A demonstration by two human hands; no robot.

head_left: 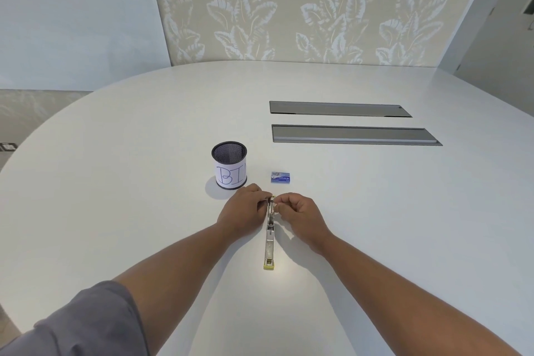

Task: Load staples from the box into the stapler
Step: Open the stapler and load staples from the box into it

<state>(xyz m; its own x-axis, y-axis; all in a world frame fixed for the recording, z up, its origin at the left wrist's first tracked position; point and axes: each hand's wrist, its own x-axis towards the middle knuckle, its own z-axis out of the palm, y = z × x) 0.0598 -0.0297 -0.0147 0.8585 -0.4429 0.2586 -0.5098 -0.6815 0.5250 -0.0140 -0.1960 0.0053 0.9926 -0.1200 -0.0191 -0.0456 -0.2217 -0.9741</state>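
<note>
Left hand (244, 209) curled against the left side of the stapler (270, 233), fingers bent inward onto its far end. Right hand (299, 215) pinched narrow on the right side of that same far end, thumb and fingertips pressed together around something too small to make out. Both hands touching the stapler from opposite sides, wrists resting low on the desk (375, 211). Grey sleeve (86, 324) on the left upper arm; right forearm bare.

Stapler lying flat and opened out long, silver metal, pointing straight away from the person, with a yellowish tip at its near end and another hint of yellow between the fingertips at the far end.

Staple box (280, 177), small and blue, closed as far as visible, just beyond the stapler's far end and slightly to its right, apart from both hands. Black mesh cup (229, 165) wrapped in white paper lettered "BI", beyond the stapler and to its left, near the left hand. Two grey recessed panels (352, 134), well beyond the stapler and to its right, set flush in the white desk.
</note>
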